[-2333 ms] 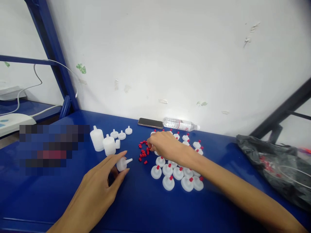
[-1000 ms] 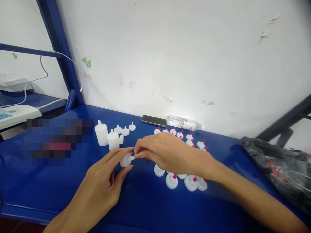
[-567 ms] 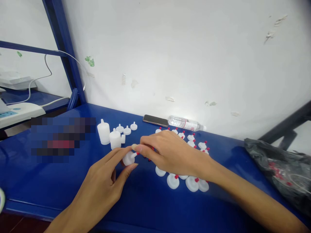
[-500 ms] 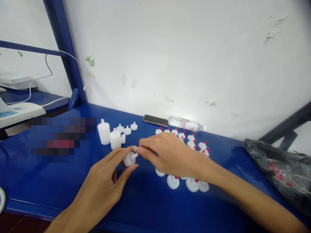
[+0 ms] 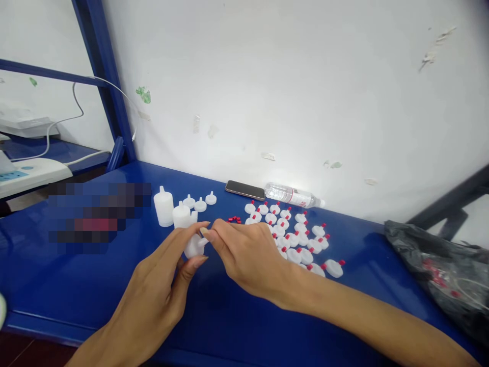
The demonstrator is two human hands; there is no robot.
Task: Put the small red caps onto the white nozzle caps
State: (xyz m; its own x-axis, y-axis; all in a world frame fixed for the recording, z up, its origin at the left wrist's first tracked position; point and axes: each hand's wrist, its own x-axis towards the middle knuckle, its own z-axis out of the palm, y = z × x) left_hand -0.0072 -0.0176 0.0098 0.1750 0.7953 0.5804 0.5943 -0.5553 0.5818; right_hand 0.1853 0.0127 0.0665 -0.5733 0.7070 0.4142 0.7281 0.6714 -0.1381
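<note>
Nearest, above the bare front of the blue surface (image 5: 217, 321), both hands meet at one white spouted piece (image 5: 194, 247). The left hand (image 5: 160, 278) clasps its round body between thumb and fingers, lifted clear, with the spout pointing right and slightly up. The right hand (image 5: 254, 255) has thumb and finger pinched over the spout's end. The step looks like pressing a red tip onto that spout, though the fingertips hide the end, so I cannot tell whether a tip is seated. The next move seems to call for a firm, straight push along the spout while the left hand keeps the body from twisting. Half a second ago red showed at the spout's end; now none does. The right hand and forearm also sit lower in view, baring many more of the red-tipped pieces (image 5: 293, 255) that crowd the surface to the right, along with a few loose red tips (image 5: 239, 220) just past the knuckles. Farther off at left, the two tall white containers (image 5: 164, 209) stand as they did, as do the three small bare-spouted lids (image 5: 211, 199) behind them. By the wall (image 5: 267, 81), the phone (image 5: 245, 189) and the clear bottle (image 5: 292, 195) lie unchanged.
</note>
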